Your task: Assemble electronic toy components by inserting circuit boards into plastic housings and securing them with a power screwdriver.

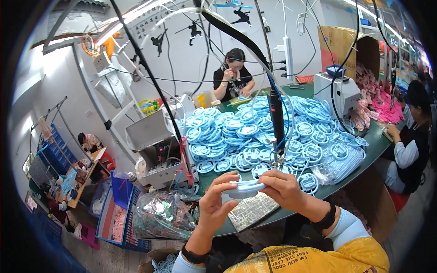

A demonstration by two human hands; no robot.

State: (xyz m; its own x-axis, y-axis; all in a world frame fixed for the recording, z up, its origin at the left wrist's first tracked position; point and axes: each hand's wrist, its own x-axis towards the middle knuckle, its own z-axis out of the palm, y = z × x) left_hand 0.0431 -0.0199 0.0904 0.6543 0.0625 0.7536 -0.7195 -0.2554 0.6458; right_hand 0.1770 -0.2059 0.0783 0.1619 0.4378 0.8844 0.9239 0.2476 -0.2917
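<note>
A light blue plastic piece (pixel 248 187), seen almost edge-on, is held up between my two hands above the near edge of the table. My left hand (pixel 213 198) supports its left end, fingers on top and thumb below. At the other end, my right hand (pixel 286 189) pinches the rim. Below them lies a silvery, wrinkled pad (pixel 253 212). An upright black electric screwdriver (pixel 276 113) hangs just beyond my hands. Behind it spreads a large heap of similar light blue round plastic pieces (pixel 248 129).
Left of the heap stands a grey machine (pixel 159 168) with its lid raised. A clear plastic bag (pixel 161 214) and a blue crate (pixel 119 218) are at the lower left. Across the green table (pixel 380 136) sits a person (pixel 234 75); another person (pixel 416 136) works at the right. Cables hang overhead.
</note>
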